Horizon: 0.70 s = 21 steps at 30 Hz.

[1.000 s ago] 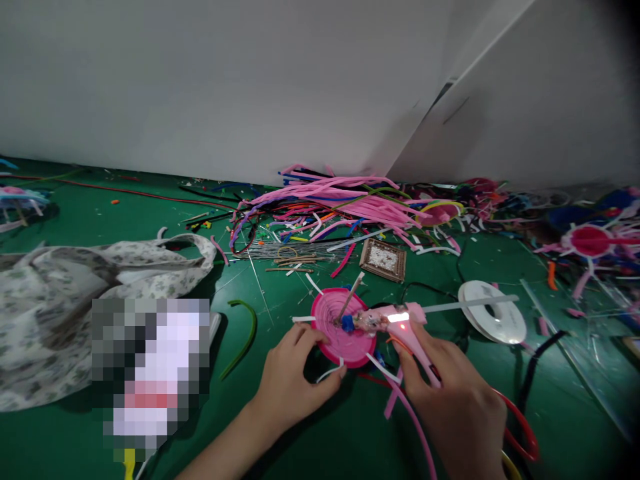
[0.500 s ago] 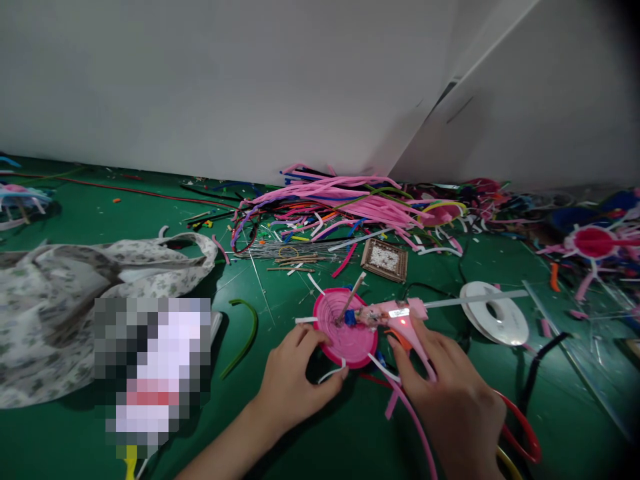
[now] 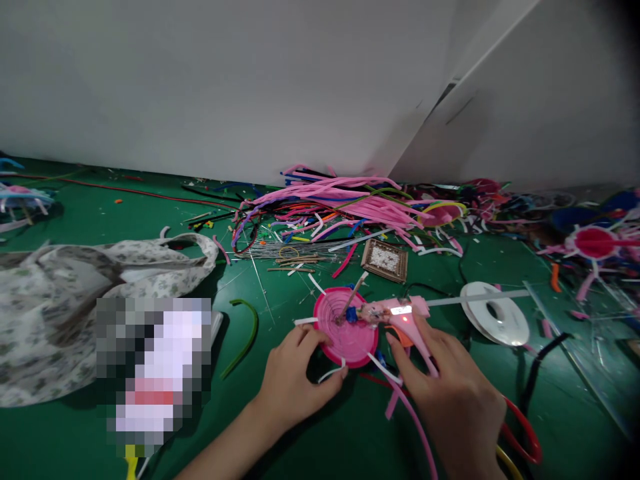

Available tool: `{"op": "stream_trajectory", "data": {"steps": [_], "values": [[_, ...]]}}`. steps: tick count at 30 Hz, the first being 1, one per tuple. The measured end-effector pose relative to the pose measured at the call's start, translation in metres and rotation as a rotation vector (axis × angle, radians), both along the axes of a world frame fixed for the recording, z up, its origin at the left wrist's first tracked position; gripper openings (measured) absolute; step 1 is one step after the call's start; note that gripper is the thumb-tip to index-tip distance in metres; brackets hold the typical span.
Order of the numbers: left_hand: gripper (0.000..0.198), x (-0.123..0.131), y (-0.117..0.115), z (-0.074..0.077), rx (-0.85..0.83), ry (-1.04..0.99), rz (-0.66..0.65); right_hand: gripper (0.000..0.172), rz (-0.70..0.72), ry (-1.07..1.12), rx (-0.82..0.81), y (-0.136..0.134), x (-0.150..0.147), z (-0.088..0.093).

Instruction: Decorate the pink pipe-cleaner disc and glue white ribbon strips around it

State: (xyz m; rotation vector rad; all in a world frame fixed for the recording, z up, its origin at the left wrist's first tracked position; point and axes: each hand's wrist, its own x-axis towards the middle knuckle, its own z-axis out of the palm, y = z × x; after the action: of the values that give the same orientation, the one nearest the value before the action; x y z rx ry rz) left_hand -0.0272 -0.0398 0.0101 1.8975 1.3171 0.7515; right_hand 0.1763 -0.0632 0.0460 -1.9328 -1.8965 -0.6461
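A round pink coiled disc (image 3: pixel 353 343) lies on the green table, with white strips sticking out around its edge and a thin brown stick leaning up from its middle. My left hand (image 3: pixel 300 373) grips the disc's lower left edge between thumb and fingers. In my right hand (image 3: pixel 445 390) is a pink glue gun (image 3: pixel 413 333) with a small red light. Its blue-wrapped nozzle points left, over the disc near the foot of the stick. A long glue stick (image 3: pixel 480 298) runs out of the gun's back.
Pink pipe cleaners (image 3: pixel 345 193) and scraps lie along the wall. A white spool (image 3: pixel 495 313) and glass sheet (image 3: pixel 575 347) are at right, a brown woven square (image 3: pixel 385 260) behind the disc. Left are a floral cloth bag (image 3: pixel 60 313) and a blurred-out phone-like object (image 3: pixel 165 367).
The glue gun has shifted very slightly to the right with my right hand. My left hand and the disc look almost unmoved.
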Motion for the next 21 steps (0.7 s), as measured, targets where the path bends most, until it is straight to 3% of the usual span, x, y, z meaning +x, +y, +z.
{"op": "stream_trajectory", "data": {"steps": [17,21], "values": [[0.026,0.001,0.000,-0.001,0.012,-0.006,0.010,0.044,0.083,0.090,0.051,-0.001,0.012,0.005],[0.026,0.001,0.000,-0.001,0.005,-0.005,0.007,0.047,0.017,0.138,0.019,-0.002,0.014,0.000]]}}
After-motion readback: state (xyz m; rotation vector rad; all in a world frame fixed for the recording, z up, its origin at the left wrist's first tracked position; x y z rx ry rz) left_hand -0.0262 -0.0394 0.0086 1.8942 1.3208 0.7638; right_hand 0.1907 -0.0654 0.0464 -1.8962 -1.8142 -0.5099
